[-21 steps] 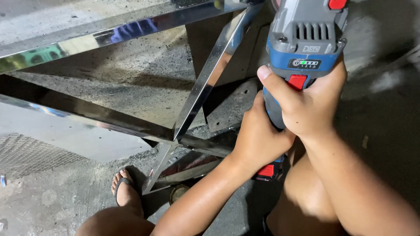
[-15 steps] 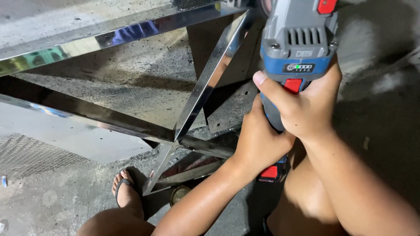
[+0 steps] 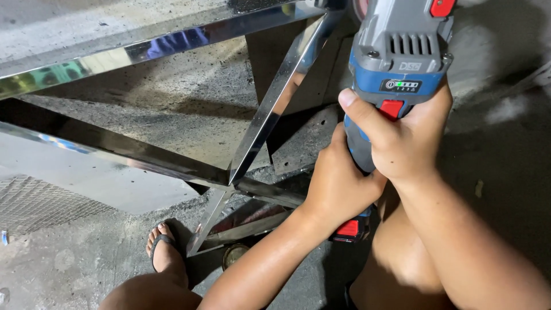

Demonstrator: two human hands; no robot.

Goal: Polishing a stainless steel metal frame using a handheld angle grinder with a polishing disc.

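Polished steel fills the view as we look down on a shiny metal frame (image 3: 172, 161) of crossed bars standing on rough concrete floor (image 3: 505, 155). We've got a grey and blue cordless power tool (image 3: 399, 63) up at the top right, nose aimed toward the frame's upper corner. The right hand (image 3: 407, 143) wraps its body, fingers curled tight, thumb lying beside the red switch. The left hand (image 3: 338, 183) grips the handle lower down, fingers closed round it, just above the red battery clip. A sandalled foot (image 3: 163, 250) rests below the bars.
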